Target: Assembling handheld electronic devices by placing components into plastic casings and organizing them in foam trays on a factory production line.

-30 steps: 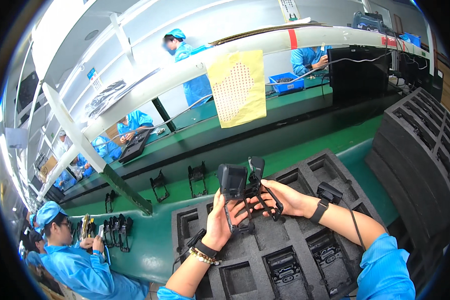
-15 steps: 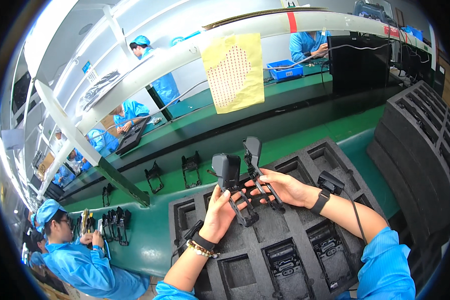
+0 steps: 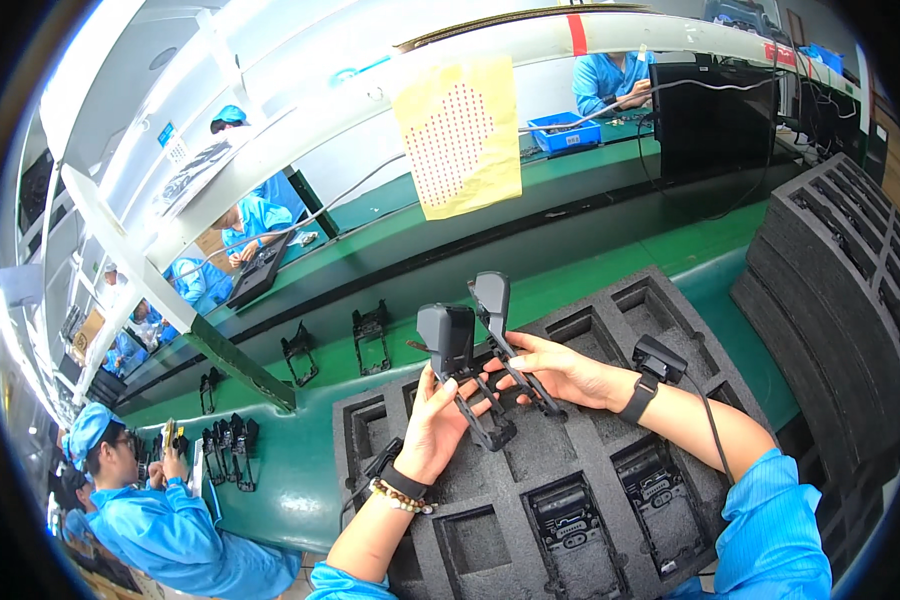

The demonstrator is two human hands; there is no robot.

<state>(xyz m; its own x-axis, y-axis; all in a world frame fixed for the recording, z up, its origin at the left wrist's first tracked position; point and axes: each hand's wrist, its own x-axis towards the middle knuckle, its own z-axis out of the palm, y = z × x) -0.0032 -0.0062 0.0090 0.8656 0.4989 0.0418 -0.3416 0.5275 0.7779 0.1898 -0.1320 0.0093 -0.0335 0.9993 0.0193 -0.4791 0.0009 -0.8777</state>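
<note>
Head view: over the last second both frame brackets have been turned while held up, and the legs of the second now line up almost edge-on instead of showing open; over the last half second the hands have barely moved. Judging by this, the handling is at a turning or comparing stage, with neither piece set down.

The left hand (image 3: pixel 438 425) pinches the first frame bracket (image 3: pixel 445 338) by its legs, thumb in front and fingers behind. The right hand (image 3: pixel 565 375) pinches the second frame bracket (image 3: pixel 492 298), thumb along the upper leg. Each grip is therefore closed on one piece; how firmly, one cannot tell. Both brackets are tilted, heads up, in the air over the grey foam tray (image 3: pixel 595 465), with the first to the left of the second.

Counted: two brackets in hand, one per hand; two black modules (image 3: pixel 572 525) seated side by side in the tray's near pockets; three similar brackets (image 3: pixel 371 338) spaced along the green bench (image 3: pixel 290 480). Beside the co-worker (image 3: pixel 155 525) more dark brackets (image 3: pixel 232 450) crowd together and cannot be counted surely. There is one yellow sheet (image 3: pixel 457 140) on the rail, one blue bin (image 3: pixel 570 140), one black panel (image 3: pixel 713 125), and at right one stack of foam trays (image 3: pixel 820 310), its layers too merged to number
</note>
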